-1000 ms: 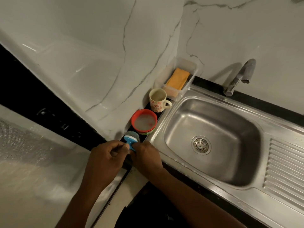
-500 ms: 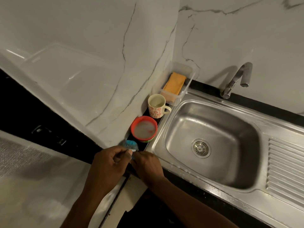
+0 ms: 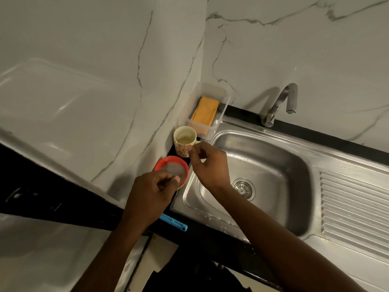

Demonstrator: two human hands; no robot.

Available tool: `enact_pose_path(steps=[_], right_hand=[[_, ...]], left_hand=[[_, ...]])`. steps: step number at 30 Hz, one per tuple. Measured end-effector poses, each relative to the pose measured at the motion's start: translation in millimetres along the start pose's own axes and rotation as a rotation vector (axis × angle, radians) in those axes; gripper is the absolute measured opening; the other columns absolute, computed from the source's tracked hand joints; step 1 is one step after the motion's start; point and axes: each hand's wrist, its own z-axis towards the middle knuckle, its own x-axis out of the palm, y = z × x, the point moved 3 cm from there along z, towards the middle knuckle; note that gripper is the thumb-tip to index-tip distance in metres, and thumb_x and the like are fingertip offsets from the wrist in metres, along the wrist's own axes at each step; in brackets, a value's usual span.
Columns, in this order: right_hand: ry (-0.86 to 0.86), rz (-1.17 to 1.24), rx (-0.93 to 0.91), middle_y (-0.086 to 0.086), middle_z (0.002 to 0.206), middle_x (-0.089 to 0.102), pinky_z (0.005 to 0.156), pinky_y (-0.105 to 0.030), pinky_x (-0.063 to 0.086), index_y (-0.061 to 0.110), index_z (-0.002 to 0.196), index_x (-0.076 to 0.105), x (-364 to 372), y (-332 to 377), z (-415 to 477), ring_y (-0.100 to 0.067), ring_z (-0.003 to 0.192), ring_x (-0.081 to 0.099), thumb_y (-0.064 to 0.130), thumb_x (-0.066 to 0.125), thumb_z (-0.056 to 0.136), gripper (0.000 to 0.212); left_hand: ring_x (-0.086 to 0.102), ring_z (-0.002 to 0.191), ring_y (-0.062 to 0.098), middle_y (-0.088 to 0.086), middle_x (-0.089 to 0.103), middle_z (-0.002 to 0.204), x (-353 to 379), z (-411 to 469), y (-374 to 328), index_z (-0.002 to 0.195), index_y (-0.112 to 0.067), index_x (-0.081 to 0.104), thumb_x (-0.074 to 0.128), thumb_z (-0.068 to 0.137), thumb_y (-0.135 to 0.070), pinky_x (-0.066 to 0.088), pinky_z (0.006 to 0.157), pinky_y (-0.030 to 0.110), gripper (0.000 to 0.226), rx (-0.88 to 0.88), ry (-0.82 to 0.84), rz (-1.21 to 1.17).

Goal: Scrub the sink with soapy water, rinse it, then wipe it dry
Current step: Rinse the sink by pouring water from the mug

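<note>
Sink [image 3: 273, 165] fills the 3 to 4 o'clock part of my view. It is a steel basin with its drain [image 3: 243, 187] near the middle. Pale specks dot the near rim. The ribbed drainboard [image 3: 353, 207] runs off at its 3 o'clock, and the tap [image 3: 282, 102] stands at its 12 o'clock on the back ledge, spout curved forward.

My right hand [image 3: 208, 165] reaches over the basin's 10 o'clock corner. Thumb and forefinger pinch the handle of the mug [image 3: 184, 138]; the other fingers are loosely curled. The mug is upright on the black counter [image 3: 210, 234], with a floral print outside and a pale inside.

My left hand [image 3: 151, 192] sits at 8 o'clock of the right, knuckles up, fingers clenched over the near rim of the red bowl [image 3: 168, 161]. Something thin and grey shows between the fingers. I cannot tell whether I am gripping it.

The red bowl holds cloudy liquid. It sits just beside the mug, at the mug's 7 o'clock, against the sink's left rim.

A blue handle [image 3: 173, 222] lies along the counter edge at 5 o'clock of my left hand, one end hidden under the wrist. Whether they touch is unclear.

A clear tub [image 3: 221, 114] stands at 1 o'clock of the mug, tucked into the corner of the marble wall [image 3: 105, 81], with an orange cloth [image 3: 205, 110] inside.
</note>
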Motion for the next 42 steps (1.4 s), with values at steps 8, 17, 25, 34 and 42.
enact_pose_path(steps=[8,17,25,34,42], right_hand=[[-0.031,-0.091,-0.021,0.012,0.090,0.072,0.077,-0.037,0.059,0.024,0.097,0.069,1,-17,36,-0.007,0.088,0.068,0.033,0.066,0.101,0.011],[0.107,-0.338,0.289,0.008,0.104,0.072,0.066,-0.029,0.052,0.021,0.114,0.066,32,-53,76,-0.012,0.090,0.065,0.057,0.062,0.095,0.041],[0.267,-0.306,0.366,0.002,0.065,0.061,0.056,-0.028,0.046,0.025,0.063,0.053,27,-57,86,-0.016,0.062,0.060,0.044,0.058,0.101,0.043],[0.161,-0.242,0.472,-0.008,0.069,0.074,0.059,-0.040,0.054,0.008,0.066,0.069,-98,-89,51,-0.026,0.064,0.069,0.044,0.062,0.093,0.045],[-0.071,-0.333,0.574,0.000,0.062,0.072,0.063,-0.037,0.057,0.016,0.063,0.074,-208,-132,26,-0.016,0.059,0.068,0.039,0.061,0.093,0.039]], left_hand=[[0.070,0.082,0.010,-0.005,0.075,0.081,15,37,1,0.088,-0.019,0.078,0.071,0.096,-0.025,0.058,0.071,0.029,0.012,0.058,0.036,-0.085],[0.071,0.082,0.004,-0.011,0.076,0.082,27,55,2,0.090,-0.020,0.079,0.071,0.096,-0.022,0.056,0.071,0.017,0.010,0.026,0.075,-0.110],[0.071,0.081,-0.002,-0.016,0.075,0.078,41,71,-10,0.088,-0.021,0.079,0.073,0.095,-0.023,0.050,0.067,0.006,0.010,0.018,0.004,-0.027],[0.069,0.083,0.009,-0.007,0.071,0.090,110,110,-49,0.095,-0.017,0.075,0.072,0.094,-0.025,0.059,0.074,0.029,0.008,0.172,0.021,-0.080],[0.066,0.095,0.013,-0.003,0.065,0.118,216,183,-113,0.120,-0.019,0.072,0.059,0.102,-0.019,0.059,0.082,0.036,0.022,0.439,0.192,0.045]])
